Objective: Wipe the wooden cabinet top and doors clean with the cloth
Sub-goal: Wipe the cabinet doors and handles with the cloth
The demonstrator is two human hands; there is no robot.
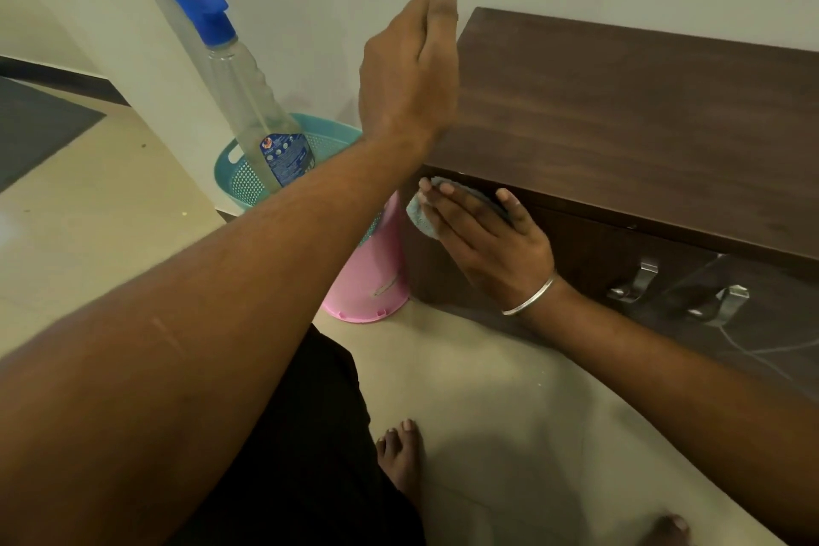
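Observation:
The dark wooden cabinet [620, 124] stands low against the wall, its top on the right side of the view. My right hand [487, 244], with a metal bangle on the wrist, lies flat on a blue-grey cloth [421, 217] and presses it against the upper left corner of the cabinet door [589, 253]. Most of the cloth is hidden under the fingers. My left hand [407, 71] is raised above the cabinet's left end, fingers straight and held together, holding nothing.
A clear spray bottle [239, 80] with a blue trigger leans by the wall, its base hidden behind my left forearm. A teal basket [241, 182] and a pink bucket [372, 275] sit left of the cabinet. Metal handles [633, 284] stick out from the doors. A dark mat [35, 124] lies far left.

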